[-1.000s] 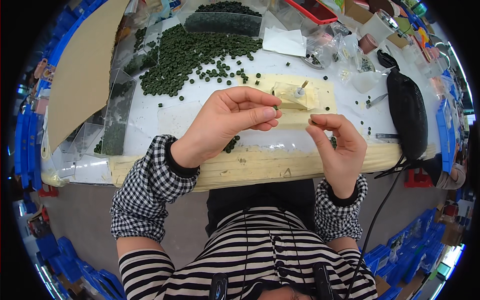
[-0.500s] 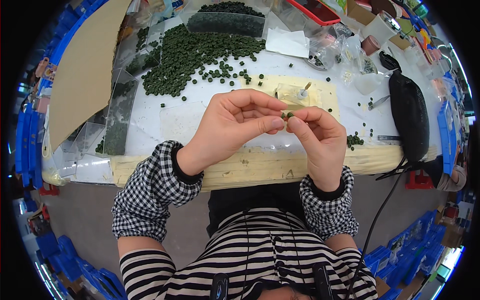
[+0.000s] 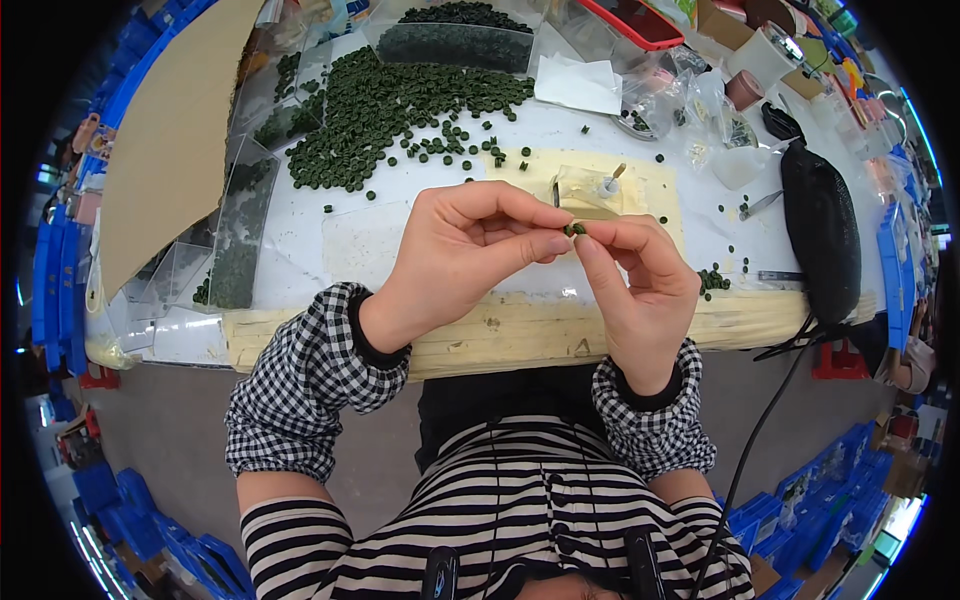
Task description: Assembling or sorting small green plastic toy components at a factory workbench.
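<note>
Both hands meet above the table near its front edge. Between thumb and forefinger, my left hand [image 3: 465, 240] pinches a small dark green round piece [image 3: 569, 230]. Another such green piece [image 3: 580, 229] is pinched in the fingertips of my right hand [image 3: 640, 285]. The two pieces are side by side; whether they touch or are joined cannot be made out. Just beyond the fingers stands a small white pot with a thin brown stick [image 3: 610, 186], on a yellowish taped pad [image 3: 648, 205]. A large heap of the same green pieces [image 3: 380, 115] spreads at the far left.
Clear trays [image 3: 240, 235] with green pieces line the left, beside a cardboard sheet [image 3: 165, 150]. White paper [image 3: 580, 84], a red-edged phone [image 3: 640, 22] and plastic bags lie at the back. A black pouch [image 3: 820, 220] rests at right, near a few loose pieces [image 3: 712, 280].
My fingertips have drawn slightly closer, and the two green pieces now sit nearer each other. My right hand has tilted a little. The rest of the table looks the same.
</note>
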`<state>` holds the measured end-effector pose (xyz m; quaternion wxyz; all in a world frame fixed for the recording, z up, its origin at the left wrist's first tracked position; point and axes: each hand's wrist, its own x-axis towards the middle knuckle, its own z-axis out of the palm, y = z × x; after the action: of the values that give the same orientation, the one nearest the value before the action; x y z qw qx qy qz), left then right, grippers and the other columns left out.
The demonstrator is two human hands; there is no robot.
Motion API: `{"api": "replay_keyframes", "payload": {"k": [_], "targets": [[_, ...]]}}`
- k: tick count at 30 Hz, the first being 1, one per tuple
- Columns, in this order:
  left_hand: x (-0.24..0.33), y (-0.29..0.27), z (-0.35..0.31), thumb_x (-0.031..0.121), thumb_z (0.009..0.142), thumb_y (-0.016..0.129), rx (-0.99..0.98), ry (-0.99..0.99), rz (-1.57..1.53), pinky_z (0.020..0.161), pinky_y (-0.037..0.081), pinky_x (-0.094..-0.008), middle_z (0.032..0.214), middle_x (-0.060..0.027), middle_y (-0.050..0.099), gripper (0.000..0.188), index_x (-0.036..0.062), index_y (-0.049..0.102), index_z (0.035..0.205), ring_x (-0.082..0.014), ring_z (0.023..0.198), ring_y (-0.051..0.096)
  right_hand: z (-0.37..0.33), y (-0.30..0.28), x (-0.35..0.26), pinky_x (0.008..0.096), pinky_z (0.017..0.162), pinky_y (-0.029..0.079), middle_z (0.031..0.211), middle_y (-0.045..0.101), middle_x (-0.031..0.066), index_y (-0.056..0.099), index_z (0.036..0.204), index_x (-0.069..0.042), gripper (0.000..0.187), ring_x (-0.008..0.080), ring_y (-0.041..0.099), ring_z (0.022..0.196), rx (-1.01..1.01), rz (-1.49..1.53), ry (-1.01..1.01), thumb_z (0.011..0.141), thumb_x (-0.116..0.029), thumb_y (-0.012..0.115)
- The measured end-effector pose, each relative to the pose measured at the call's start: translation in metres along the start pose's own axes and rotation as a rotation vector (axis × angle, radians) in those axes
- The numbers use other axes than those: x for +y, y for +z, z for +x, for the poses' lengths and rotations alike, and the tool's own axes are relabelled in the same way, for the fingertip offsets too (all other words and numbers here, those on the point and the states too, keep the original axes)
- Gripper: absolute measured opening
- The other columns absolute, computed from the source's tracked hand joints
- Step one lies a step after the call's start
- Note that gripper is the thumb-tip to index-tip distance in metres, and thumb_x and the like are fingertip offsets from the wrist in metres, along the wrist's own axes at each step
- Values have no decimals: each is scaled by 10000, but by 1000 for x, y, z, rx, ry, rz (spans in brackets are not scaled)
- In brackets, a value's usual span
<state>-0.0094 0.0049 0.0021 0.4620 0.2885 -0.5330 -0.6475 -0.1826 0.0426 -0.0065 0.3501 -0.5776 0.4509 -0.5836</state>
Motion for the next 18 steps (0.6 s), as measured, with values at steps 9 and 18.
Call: {"api": "replay_keyframes", "payload": {"k": [9,18], "targets": [[-3,0,-2,-91,801,663,15,43,88,748,569,-257,918,-132,681,175,-48,672,971,-163,830,669,0,4,-3,244,685,491,835,641,80,677,897,11,119,135,602,746,42,-94,-110,783,43,677],[-1,1,-3,-85,805,662,24,22,65,743,573,-260,913,-133,683,167,-47,674,967,-166,820,673,-1,7,-5,247,666,489,823,644,83,677,891,16,122,145,610,728,61,-122,-138,775,55,674]]}}
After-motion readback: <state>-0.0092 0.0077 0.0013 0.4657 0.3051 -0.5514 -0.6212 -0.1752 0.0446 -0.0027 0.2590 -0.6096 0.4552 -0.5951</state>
